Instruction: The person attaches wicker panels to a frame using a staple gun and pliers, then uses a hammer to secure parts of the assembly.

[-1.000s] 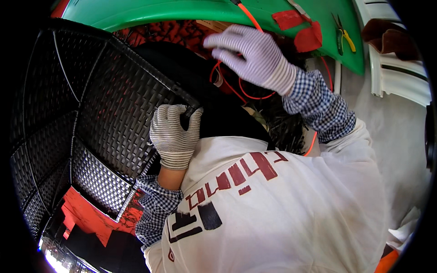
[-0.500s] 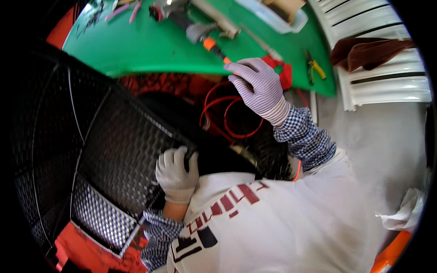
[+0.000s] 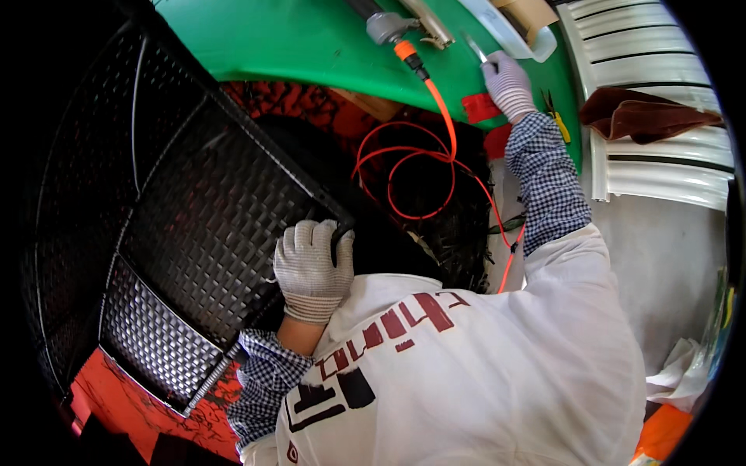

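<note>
On the left stands a black woven wicker furniture piece (image 3: 210, 210), shaped like a chair, with a shiny lower panel. My left hand (image 3: 312, 268), in a pale knit glove, lies on its near frame edge, fingers curled over the rim. My right hand (image 3: 509, 87), in a striped glove, reaches out over the green table (image 3: 311, 46). Its fingers close around a slim tool with a metal tip (image 3: 475, 48); the tool's handle is hidden by the glove. Just under that hand lies a red flat thing (image 3: 479, 108).
An air tool (image 3: 386, 28) on the table trails an orange hose (image 3: 443, 116), coiled below. Pliers with yellow handles (image 3: 558, 123), a clear tray (image 3: 536, 46) and a brown cloth (image 3: 645, 116) on white slatted panels (image 3: 660, 171) sit to the right.
My right hand has left the air tool's hose end and moved right and farther away, onto the slim tool. My left hand stays on the wicker frame. The view has shifted.
</note>
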A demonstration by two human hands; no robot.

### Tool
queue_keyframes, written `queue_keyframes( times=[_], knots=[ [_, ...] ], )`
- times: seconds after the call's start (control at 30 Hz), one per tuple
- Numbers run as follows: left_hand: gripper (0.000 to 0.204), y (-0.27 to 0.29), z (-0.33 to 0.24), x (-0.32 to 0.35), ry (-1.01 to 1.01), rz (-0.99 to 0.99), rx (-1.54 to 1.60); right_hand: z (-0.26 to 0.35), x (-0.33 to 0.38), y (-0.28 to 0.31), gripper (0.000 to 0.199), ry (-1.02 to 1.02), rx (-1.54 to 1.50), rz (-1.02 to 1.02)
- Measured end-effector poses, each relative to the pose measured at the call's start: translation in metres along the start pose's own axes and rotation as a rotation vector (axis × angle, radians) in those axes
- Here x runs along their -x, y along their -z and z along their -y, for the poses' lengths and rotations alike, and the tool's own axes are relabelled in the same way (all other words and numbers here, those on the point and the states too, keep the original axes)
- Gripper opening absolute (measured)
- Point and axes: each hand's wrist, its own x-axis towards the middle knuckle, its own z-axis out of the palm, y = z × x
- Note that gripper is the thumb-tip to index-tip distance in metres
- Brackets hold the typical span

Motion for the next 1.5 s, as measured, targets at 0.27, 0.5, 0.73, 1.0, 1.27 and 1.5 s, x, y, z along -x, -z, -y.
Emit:
queue_keyframes(
  times=[0.27,0.5,0.73,1.0,1.27,1.5],
  knots=[
    [0.023,0.003,0.002,-0.001,0.037,0.059,-0.012,0.076,0.104,0.089,0.031,0.186,-0.937,0.447],
    [0.021,0.001,0.003,0.0,0.03,0.044,0.008,0.124,0.195,0.057,0.025,0.539,-0.672,0.664],
    [0.02,0.001,0.002,-0.001,0.073,0.03,0.047,0.125,0.208,0.057,0.02,0.637,-0.465,0.615],
    [0.021,-0.001,0.004,-0.002,0.071,0.018,0.046,0.15,0.197,0.073,0.024,0.71,-0.133,0.768],
    [0.021,-0.002,0.005,-0.001,0.068,0.025,0.056,0.156,0.191,0.082,0.029,0.834,-0.003,0.755],
    [0.021,-0.003,0.006,0.0,0.043,0.013,0.05,0.149,0.203,0.078,0.036,0.883,-0.029,0.684]
  ],
)
